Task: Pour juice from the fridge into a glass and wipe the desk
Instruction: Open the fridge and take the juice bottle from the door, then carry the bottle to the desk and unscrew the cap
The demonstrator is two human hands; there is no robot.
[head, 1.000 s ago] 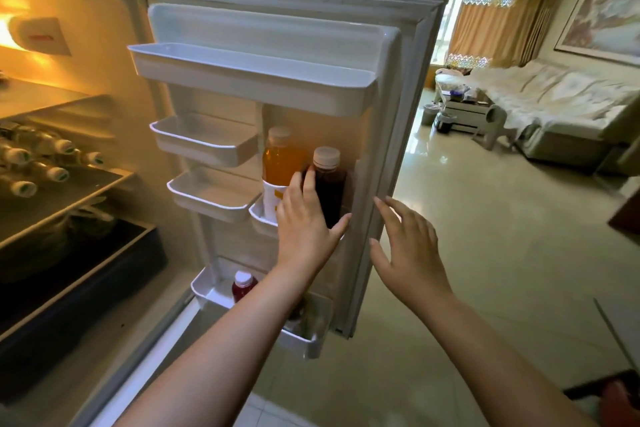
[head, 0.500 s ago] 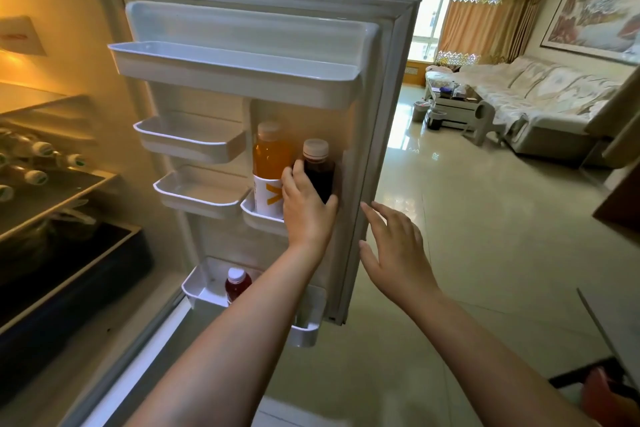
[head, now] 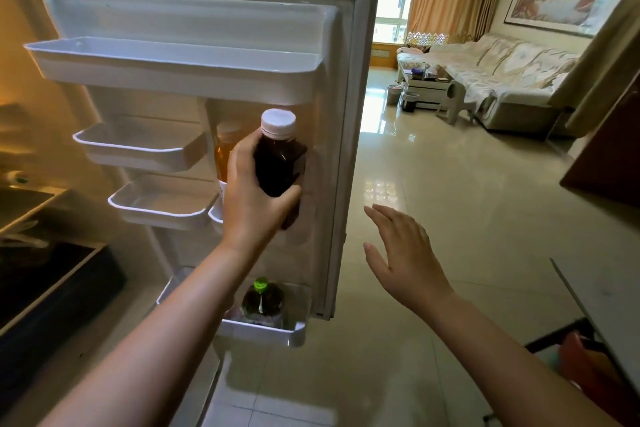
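The fridge door (head: 349, 121) stands wide open in front of me. My left hand (head: 254, 198) grips a dark juice bottle (head: 280, 163) with a white cap, lifted clear above its door shelf. Behind my fingers an orange juice bottle (head: 223, 152) remains on that shelf. My right hand (head: 403, 253) hovers open, fingers spread, just right of the door's edge and touches nothing. No glass is in sight.
The empty top door shelf (head: 166, 66) hangs just above the lifted bottle. A green-capped bottle (head: 262, 300) stands in the bottom door bin. The fridge interior (head: 41, 253) lies at left. Tiled floor, a sofa (head: 498, 80) and a desk corner (head: 602, 302) are at right.
My left hand closed on the dark bottle and raised it out of the door shelf. My right hand dropped slightly and drifted away from the door's edge.
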